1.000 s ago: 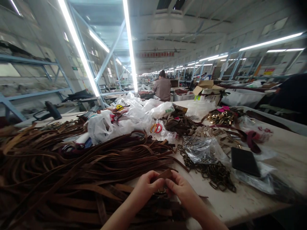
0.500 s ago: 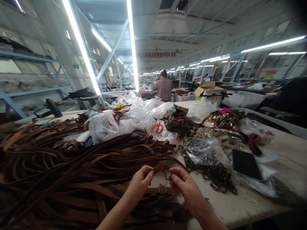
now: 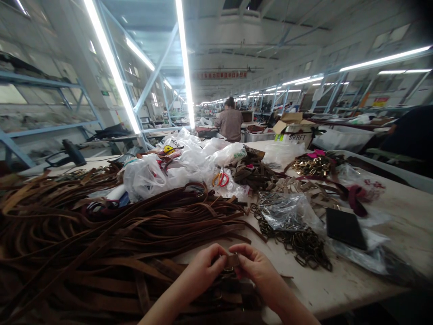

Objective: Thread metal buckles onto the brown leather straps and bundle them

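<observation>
Low over the front of the table, my left hand point(image 3: 210, 262) pinches a short end of a brown leather strap point(image 3: 231, 261). Close beside it, my right hand point(image 3: 253, 265) has its thumb and fingers closed at the other side of this strap, on a rectangular metal ring whose edge just shows. Whether the strap passes through the ring is hidden by the fingers. Just below the hands lie brown straps with metal fittings. To the left spreads a big heap of long brown leather straps point(image 3: 162, 221). A pile of dark metal rings point(image 3: 313, 247) is to the right.
White plastic bags point(image 3: 189, 158) and red-and-yellow-handled scissors point(image 3: 221, 179) lie behind the straps. At right are a black flat tablet-like object point(image 3: 345, 228), gold-coloured fittings point(image 3: 311, 166) and a clear bag point(image 3: 286, 210). A cardboard box point(image 3: 294, 128) and another person point(image 3: 230, 121) are farther off.
My hands have come together and slightly lower. The strap end and the metal ring, apart before, now meet between my fingers.
</observation>
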The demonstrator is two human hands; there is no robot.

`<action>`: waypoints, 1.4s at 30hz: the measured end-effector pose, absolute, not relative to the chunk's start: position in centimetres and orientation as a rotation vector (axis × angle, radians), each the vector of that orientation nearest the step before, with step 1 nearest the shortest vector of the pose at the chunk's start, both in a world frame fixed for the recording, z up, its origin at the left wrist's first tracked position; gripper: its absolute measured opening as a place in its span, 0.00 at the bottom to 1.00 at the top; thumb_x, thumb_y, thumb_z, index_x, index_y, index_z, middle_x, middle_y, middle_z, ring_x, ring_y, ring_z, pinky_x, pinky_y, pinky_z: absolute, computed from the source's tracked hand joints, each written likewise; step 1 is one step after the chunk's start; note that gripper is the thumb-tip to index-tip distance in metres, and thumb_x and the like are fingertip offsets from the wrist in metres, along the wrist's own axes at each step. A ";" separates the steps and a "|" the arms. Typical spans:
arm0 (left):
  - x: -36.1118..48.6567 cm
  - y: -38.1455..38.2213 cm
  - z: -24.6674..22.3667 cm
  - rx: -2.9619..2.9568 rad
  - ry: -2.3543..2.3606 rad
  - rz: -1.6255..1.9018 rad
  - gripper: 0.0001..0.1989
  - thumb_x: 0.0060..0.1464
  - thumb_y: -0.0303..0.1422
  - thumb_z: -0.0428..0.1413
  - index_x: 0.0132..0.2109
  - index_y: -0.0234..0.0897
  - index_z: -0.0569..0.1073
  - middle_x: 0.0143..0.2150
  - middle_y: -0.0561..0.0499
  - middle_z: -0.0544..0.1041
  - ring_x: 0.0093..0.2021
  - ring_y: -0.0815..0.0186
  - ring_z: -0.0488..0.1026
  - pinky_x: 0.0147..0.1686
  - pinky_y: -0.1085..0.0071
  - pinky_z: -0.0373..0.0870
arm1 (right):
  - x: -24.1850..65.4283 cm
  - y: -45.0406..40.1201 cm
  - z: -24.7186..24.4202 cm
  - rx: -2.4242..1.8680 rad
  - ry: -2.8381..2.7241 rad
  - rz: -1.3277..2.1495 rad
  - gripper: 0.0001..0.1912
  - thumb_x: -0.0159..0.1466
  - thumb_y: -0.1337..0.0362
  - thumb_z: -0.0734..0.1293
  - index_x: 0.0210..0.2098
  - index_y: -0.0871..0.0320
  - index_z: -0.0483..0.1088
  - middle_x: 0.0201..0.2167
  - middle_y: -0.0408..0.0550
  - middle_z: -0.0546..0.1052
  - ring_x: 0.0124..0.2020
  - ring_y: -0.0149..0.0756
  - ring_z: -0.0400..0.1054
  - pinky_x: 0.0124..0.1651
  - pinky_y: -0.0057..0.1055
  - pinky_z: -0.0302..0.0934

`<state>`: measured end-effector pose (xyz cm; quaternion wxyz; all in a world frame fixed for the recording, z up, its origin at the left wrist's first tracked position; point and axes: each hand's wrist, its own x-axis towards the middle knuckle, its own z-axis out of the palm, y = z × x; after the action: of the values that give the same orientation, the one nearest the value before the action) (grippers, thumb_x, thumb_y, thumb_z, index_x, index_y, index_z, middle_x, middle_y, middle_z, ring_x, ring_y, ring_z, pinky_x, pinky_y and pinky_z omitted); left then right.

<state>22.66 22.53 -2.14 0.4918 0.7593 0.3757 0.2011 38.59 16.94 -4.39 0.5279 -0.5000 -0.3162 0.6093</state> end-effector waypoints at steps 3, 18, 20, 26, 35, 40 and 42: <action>22.6 22.5 -2.0 1.914 1.018 0.500 0.10 0.52 0.36 0.47 0.32 0.35 0.70 0.27 0.54 0.70 0.29 0.69 0.64 0.29 0.76 0.58 | 38.6 17.0 -4.4 -1.211 -0.732 1.453 0.18 0.48 0.53 0.70 0.34 0.58 0.70 0.23 0.41 0.71 0.21 0.25 0.62 0.25 0.24 0.57; 23.1 21.9 -1.9 1.881 0.803 0.705 0.09 0.52 0.34 0.50 0.36 0.39 0.74 0.35 0.50 0.68 0.37 0.66 0.66 0.39 0.73 0.63 | 37.5 17.9 -4.3 -1.281 -0.786 1.436 0.19 0.46 0.51 0.70 0.27 0.60 0.66 0.18 0.38 0.68 0.19 0.25 0.59 0.22 0.24 0.54; 23.1 22.1 -1.8 1.782 0.792 0.800 0.09 0.51 0.36 0.51 0.32 0.37 0.72 0.35 0.50 0.65 0.37 0.67 0.65 0.38 0.73 0.63 | 37.4 18.0 -4.0 -1.272 -0.736 1.461 0.19 0.45 0.51 0.70 0.27 0.60 0.66 0.18 0.38 0.67 0.19 0.25 0.60 0.24 0.23 0.55; 22.9 22.7 -1.8 1.588 0.821 0.729 0.13 0.53 0.40 0.48 0.27 0.35 0.64 0.25 0.55 0.62 0.28 0.71 0.60 0.30 0.75 0.60 | 37.1 18.4 -4.5 -1.289 -0.742 1.491 0.16 0.48 0.54 0.70 0.24 0.59 0.63 0.17 0.37 0.67 0.20 0.26 0.61 0.25 0.24 0.55; 22.8 22.7 -2.7 2.047 1.184 0.672 0.02 0.46 0.26 0.49 0.27 0.37 0.63 0.25 0.55 0.65 0.27 0.70 0.62 0.27 0.75 0.58 | 36.4 18.8 -5.3 -1.256 -0.718 1.530 0.13 0.49 0.58 0.69 0.24 0.59 0.62 0.19 0.37 0.67 0.21 0.25 0.60 0.27 0.24 0.56; 23.1 22.0 -3.1 2.401 1.290 0.564 0.07 0.50 0.25 0.46 0.27 0.37 0.65 0.30 0.50 0.67 0.33 0.64 0.64 0.32 0.71 0.60 | 36.4 19.1 -5.7 -1.300 -0.732 1.485 0.14 0.48 0.57 0.69 0.23 0.58 0.61 0.20 0.37 0.66 0.24 0.27 0.61 0.31 0.27 0.59; 23.1 21.9 -3.2 2.442 1.276 0.520 0.08 0.51 0.25 0.46 0.27 0.37 0.65 0.31 0.49 0.68 0.34 0.64 0.64 0.33 0.70 0.61 | 36.5 18.9 -5.7 -1.347 -0.812 1.426 0.14 0.49 0.57 0.69 0.23 0.59 0.61 0.19 0.37 0.65 0.23 0.27 0.60 0.29 0.26 0.58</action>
<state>23.09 21.88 -3.17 0.1682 0.8585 0.4485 0.1829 36.48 18.88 -5.74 0.4875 -0.5541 -0.3340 0.5862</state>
